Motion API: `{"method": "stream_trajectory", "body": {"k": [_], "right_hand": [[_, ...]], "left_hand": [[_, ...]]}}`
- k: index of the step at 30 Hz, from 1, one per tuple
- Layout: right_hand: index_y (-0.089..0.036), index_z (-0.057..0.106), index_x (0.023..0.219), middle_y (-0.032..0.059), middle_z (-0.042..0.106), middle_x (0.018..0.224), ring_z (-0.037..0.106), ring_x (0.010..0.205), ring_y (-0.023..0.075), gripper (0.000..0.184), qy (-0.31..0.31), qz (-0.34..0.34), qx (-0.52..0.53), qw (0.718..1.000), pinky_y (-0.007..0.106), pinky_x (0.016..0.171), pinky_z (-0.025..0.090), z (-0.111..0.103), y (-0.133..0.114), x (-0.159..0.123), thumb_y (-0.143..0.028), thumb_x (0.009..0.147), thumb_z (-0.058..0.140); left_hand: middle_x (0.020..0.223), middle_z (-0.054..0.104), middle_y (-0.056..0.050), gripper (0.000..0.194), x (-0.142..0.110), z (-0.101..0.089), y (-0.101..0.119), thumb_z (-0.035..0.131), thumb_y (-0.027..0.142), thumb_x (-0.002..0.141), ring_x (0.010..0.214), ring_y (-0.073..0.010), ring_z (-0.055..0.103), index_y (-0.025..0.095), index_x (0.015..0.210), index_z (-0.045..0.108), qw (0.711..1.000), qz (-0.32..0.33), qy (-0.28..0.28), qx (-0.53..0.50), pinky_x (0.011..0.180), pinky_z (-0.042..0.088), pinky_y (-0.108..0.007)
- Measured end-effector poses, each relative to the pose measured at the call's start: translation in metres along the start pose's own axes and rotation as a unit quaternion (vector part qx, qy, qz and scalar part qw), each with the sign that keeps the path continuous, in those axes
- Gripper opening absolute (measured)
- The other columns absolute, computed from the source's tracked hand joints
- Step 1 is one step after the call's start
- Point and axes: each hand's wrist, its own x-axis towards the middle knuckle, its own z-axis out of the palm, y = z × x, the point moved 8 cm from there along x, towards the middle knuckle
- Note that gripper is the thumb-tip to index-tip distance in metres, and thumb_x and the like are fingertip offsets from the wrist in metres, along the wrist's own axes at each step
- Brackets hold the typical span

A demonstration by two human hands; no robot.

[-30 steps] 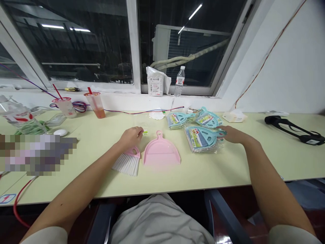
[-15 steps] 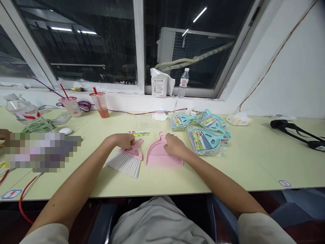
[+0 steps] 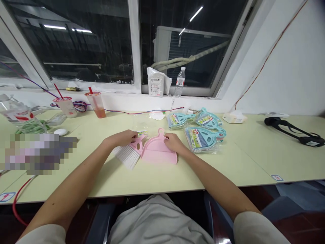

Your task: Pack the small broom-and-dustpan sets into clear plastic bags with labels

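Observation:
My left hand (image 3: 127, 138) is closed on the pink top of a small hand brush (image 3: 128, 156) with white bristles, which fan out toward the lower left. Just to its right is a pink dustpan (image 3: 157, 152), its handle pointing away from me and its wide lip facing me. My right hand (image 3: 173, 142) grips the dustpan's right edge, with the fingertips partly hidden. The brush's right side meets the dustpan's left edge, or very nearly so. Behind the brush lies a flat clear wrapper with a green label (image 3: 142, 133).
Several bagged teal brush-and-dustpan sets (image 3: 203, 139) lie right of my right hand. Two drink cups (image 3: 96, 105) and a large bottle (image 3: 19, 113) stand at the back left. A black headset-like strap (image 3: 291, 130) rests far right. The table's front edge (image 3: 152, 194) runs near my lap.
The brush has moved right and been turned slightly, closing the gap to the dustpan. My right hand still grips the dustpan, now slightly tilted. The whole view has shifted a little.

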Motion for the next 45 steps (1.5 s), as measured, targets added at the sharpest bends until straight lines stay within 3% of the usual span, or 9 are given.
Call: {"method": "stream_trajectory", "body": {"k": [3, 6, 10, 13, 18, 25, 30, 37, 45], "right_hand": [[-0.020, 0.059, 0.070, 0.0026, 0.062, 0.072, 0.051, 0.073, 0.0183, 0.011, 0.012, -0.001, 0.031, 0.999, 0.027, 0.067, 0.031, 0.000, 0.002, 0.000, -0.014, 0.077, 0.052], [-0.020, 0.057, 0.066, 0.0013, 0.059, 0.067, 0.049, 0.071, 0.0179, 0.014, 0.010, -0.007, 0.063, 0.998, 0.028, 0.067, 0.031, 0.005, 0.000, -0.001, -0.019, 0.079, 0.052], [-0.020, 0.051, 0.059, -0.0017, 0.049, 0.059, 0.044, 0.065, 0.0158, 0.033, -0.007, 0.010, 0.148, 0.989, 0.028, 0.063, 0.029, 0.009, -0.004, -0.002, -0.035, 0.088, 0.049], [-0.019, 0.057, 0.063, -0.0014, 0.054, 0.063, 0.048, 0.068, 0.0162, 0.044, -0.021, 0.039, 0.230, 0.972, 0.028, 0.065, 0.033, 0.008, -0.003, -0.004, -0.049, 0.093, 0.045], [-0.018, 0.071, 0.079, -0.0002, 0.068, 0.078, 0.057, 0.074, 0.0172, 0.026, -0.066, -0.029, 0.185, 0.980, 0.027, 0.071, 0.040, 0.013, -0.017, -0.007, -0.040, 0.088, 0.060], [-0.019, 0.074, 0.097, 0.0045, 0.076, 0.102, 0.066, 0.096, 0.0192, 0.018, -0.029, -0.018, 0.200, 0.979, 0.031, 0.088, 0.045, 0.018, -0.019, -0.010, -0.021, 0.085, 0.060], [-0.018, 0.070, 0.082, 0.0025, 0.071, 0.084, 0.064, 0.083, 0.0186, 0.017, -0.023, 0.018, 0.228, 0.973, 0.029, 0.077, 0.045, 0.023, -0.012, -0.009, -0.031, 0.087, 0.060], [-0.020, 0.056, 0.075, -0.0032, 0.058, 0.072, 0.056, 0.068, 0.0139, 0.007, 0.011, 0.017, 0.244, 0.969, 0.025, 0.065, 0.043, 0.025, -0.010, -0.011, -0.021, 0.082, 0.055], [-0.020, 0.057, 0.077, -0.0004, 0.065, 0.081, 0.056, 0.076, 0.0162, 0.005, 0.015, -0.020, 0.138, 0.990, 0.027, 0.070, 0.040, 0.017, -0.023, -0.013, -0.016, 0.079, 0.057]], "left_hand": [[0.075, 0.063, -0.005, 0.005, -0.001, -0.005, -0.002, 0.056, 0.023, 0.080, 0.060, -0.0185, 0.049, 0.023, 0.083, 0.060, 1.000, 0.009, -0.018, -0.018, 0.060, 0.030, -0.031], [0.077, 0.063, -0.006, 0.011, 0.000, -0.009, 0.008, 0.050, 0.026, 0.087, 0.065, -0.0202, 0.053, 0.023, 0.089, 0.060, 0.998, 0.002, 0.012, -0.054, 0.059, 0.031, -0.031], [0.082, 0.065, -0.005, 0.016, 0.004, 0.011, 0.051, 0.042, 0.027, 0.095, 0.072, -0.0214, 0.058, 0.022, 0.092, 0.057, 0.992, 0.044, 0.089, -0.079, 0.063, 0.037, -0.031], [0.091, 0.066, -0.009, 0.017, 0.006, 0.034, 0.077, 0.041, 0.028, 0.097, 0.085, -0.0241, 0.061, 0.021, 0.090, 0.055, 0.985, 0.055, 0.153, -0.066, 0.072, 0.042, -0.034], [0.099, 0.062, -0.013, 0.014, 0.003, 0.048, 0.086, 0.044, 0.027, 0.096, 0.100, -0.0286, 0.059, 0.022, 0.086, 0.052, 0.974, 0.030, 0.223, -0.023, 0.085, 0.045, -0.039], [0.095, 0.068, -0.007, 0.003, 0.005, 0.059, 0.075, 0.054, 0.023, 0.087, 0.089, -0.0235, 0.063, 0.022, 0.089, 0.054, 0.973, -0.022, 0.166, -0.156, 0.075, 0.046, -0.035], [0.106, 0.072, -0.008, 0.020, 0.010, 0.063, 0.066, 0.060, 0.024, 0.081, 0.098, -0.0233, 0.066, 0.020, 0.101, 0.060, 0.958, -0.042, 0.147, -0.245, 0.084, 0.049, -0.034], [0.094, 0.073, -0.006, 0.013, 0.009, 0.060, 0.073, 0.054, 0.028, 0.083, 0.088, -0.0233, 0.065, 0.020, 0.085, 0.065, 0.969, -0.032, 0.131, -0.205, 0.076, 0.045, -0.034], [0.076, 0.067, -0.002, 0.008, 0.020, 0.065, 0.063, 0.057, 0.026, 0.077, 0.073, -0.0197, 0.059, 0.021, 0.071, 0.060, 0.968, -0.033, 0.116, -0.219, 0.065, 0.041, -0.031]]}}
